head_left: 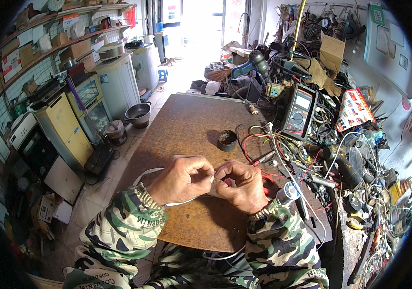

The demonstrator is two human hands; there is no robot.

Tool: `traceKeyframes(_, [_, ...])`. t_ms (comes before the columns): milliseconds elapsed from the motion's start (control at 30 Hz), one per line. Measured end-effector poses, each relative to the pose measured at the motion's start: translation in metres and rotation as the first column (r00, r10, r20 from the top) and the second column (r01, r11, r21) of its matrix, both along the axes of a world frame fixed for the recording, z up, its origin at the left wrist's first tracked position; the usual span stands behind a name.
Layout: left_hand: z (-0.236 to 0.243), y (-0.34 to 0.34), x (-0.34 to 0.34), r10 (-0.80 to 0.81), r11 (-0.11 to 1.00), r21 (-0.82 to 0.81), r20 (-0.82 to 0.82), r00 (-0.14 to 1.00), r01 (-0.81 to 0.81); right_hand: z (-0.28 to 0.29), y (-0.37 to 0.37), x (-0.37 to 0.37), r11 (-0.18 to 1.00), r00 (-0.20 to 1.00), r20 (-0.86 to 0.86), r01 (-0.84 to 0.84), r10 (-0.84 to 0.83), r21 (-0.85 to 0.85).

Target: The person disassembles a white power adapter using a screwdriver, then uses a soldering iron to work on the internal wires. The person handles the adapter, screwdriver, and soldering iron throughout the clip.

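Note:
Both of my hands meet over the brown worktable [186, 125], close to its near edge. My left hand [182, 179] pinches a thin white cable [144, 172] that loops out to the left and runs under the hand. My right hand [242, 186] grips the same cable's end right beside the left fingertips; something reddish shows under its fingers. Camouflage sleeves cover both forearms. A small round dark tin [227, 140] stands on the table just beyond my hands.
A black multimeter [299, 110] leans among tangled red, yellow and white wires [283, 149] on the table's right side. Tools and a cylinder-shaped tool [288, 192] lie by my right wrist. Appliances, a pot [138, 114] and shelves line the floor at left.

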State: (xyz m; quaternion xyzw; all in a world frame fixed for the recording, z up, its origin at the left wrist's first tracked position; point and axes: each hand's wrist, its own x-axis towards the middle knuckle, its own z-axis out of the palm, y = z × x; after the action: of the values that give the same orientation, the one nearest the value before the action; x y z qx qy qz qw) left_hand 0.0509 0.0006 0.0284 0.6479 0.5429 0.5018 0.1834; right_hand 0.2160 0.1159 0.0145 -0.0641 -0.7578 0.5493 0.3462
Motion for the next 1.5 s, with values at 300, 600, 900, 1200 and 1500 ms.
traceKeyframes(300, [-0.0026, 0.0019, 0.0001, -0.003, 1.0, -0.003, -0.003, 1.0, 0.003, -0.0002, 0.0011, 0.0, 0.991, 0.999, -0.021, 0.032, -0.029, 0.126])
traceKeyframes(600, [0.0006, 0.001, -0.0009, -0.023, 0.999, -0.045, 0.038, 0.999, 0.025, -0.0029, 0.002, -0.0008, 0.997, 1.0, -0.01, 0.02, -0.019, 0.08])
traceKeyframes(900, [0.0006, 0.0004, 0.0, -0.003, 0.999, -0.054, 0.034, 0.999, 0.005, -0.0027, 0.0017, -0.0018, 0.99, 0.999, -0.031, 0.027, -0.023, 0.137])
traceKeyframes(1200, [-0.0007, -0.0007, -0.0018, -0.052, 0.987, -0.145, 0.142, 0.988, 0.073, 0.0003, -0.0022, 0.0, 0.976, 0.999, -0.036, 0.044, -0.037, 0.215])
traceKeyframes(1500, [0.0042, -0.0019, 0.001, -0.026, 0.97, -0.208, 0.431, 0.902, 0.127, -0.0011, -0.0028, -0.0016, 0.984, 0.995, -0.089, 0.051, -0.036, 0.169])
